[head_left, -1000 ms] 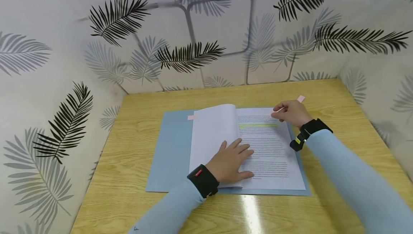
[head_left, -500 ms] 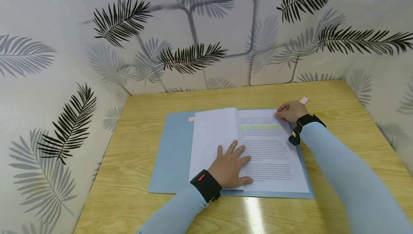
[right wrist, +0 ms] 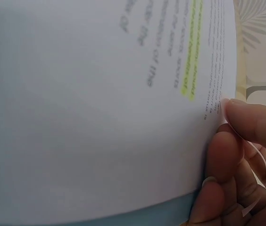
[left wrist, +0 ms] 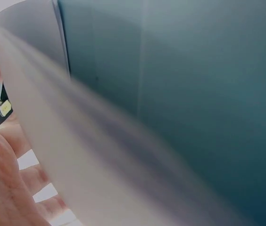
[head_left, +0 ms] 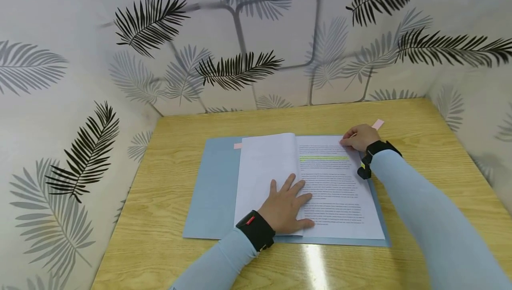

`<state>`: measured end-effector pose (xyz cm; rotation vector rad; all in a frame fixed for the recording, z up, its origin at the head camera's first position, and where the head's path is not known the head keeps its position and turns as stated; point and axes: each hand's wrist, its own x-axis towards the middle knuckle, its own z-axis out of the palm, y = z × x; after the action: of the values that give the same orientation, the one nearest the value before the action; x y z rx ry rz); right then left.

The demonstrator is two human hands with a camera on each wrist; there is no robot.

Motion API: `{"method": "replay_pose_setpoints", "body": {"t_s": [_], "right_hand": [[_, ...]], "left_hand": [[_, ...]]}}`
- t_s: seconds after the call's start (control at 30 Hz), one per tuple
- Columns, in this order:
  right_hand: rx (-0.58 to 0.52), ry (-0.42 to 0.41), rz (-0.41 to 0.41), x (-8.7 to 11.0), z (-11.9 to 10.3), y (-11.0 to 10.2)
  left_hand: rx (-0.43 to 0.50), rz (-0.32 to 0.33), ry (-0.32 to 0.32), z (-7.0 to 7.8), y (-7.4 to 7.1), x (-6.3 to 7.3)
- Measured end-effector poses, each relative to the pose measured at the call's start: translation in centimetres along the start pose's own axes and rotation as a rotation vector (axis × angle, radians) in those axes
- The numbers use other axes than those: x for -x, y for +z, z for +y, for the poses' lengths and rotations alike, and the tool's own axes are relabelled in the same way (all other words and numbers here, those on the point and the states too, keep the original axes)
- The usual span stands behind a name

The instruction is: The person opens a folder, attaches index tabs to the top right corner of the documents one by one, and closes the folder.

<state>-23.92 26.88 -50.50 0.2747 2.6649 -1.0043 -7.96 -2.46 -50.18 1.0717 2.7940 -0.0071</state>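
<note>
A blue folder [head_left: 212, 192] lies spread on the table, with a stack of white paper in it turned open. My left hand [head_left: 286, 205] rests with spread fingers over the turned-over pages [head_left: 266, 161] and the inner margin of the printed page [head_left: 332, 201]. At that page's upper right edge my right hand [head_left: 362, 138] pinches a narrow pink sticky tab [head_left: 378, 124], its far end sticking out behind the hand. In the right wrist view, thumb and index finger press the strip's near end at the paper edge, and the rest curls back over the fingers.
Another pink sticky tab [head_left: 238, 146] juts from the left edge of the turned-over pages. Yellow highlighter marks [head_left: 324, 159] cross the printed page. The wooden table [head_left: 160, 183] meets a leaf-patterned wall covering [head_left: 276, 36] behind and at both sides.
My left hand has slid a little down and left, its fingers spreading wider. My right fingertips, still pinching the pink sticky tab, have settled closer on the page's edge.
</note>
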Motion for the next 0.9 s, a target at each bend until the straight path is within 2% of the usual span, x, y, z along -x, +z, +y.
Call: {"method": "replay_pose_setpoints", "body": {"t_s": [0.33, 0.9], "right_hand": [[-0.015, 0.023, -0.007, -0.75, 0.64, 0.23], [-0.006, 0.022, 0.007, -0.04, 0.26, 0.27]], "left_hand": [[0.002, -0.006, -0.003, 0.18, -0.44, 0.17], [0.004, -0.019, -0.006, 0.27, -0.51, 0.15]]}}
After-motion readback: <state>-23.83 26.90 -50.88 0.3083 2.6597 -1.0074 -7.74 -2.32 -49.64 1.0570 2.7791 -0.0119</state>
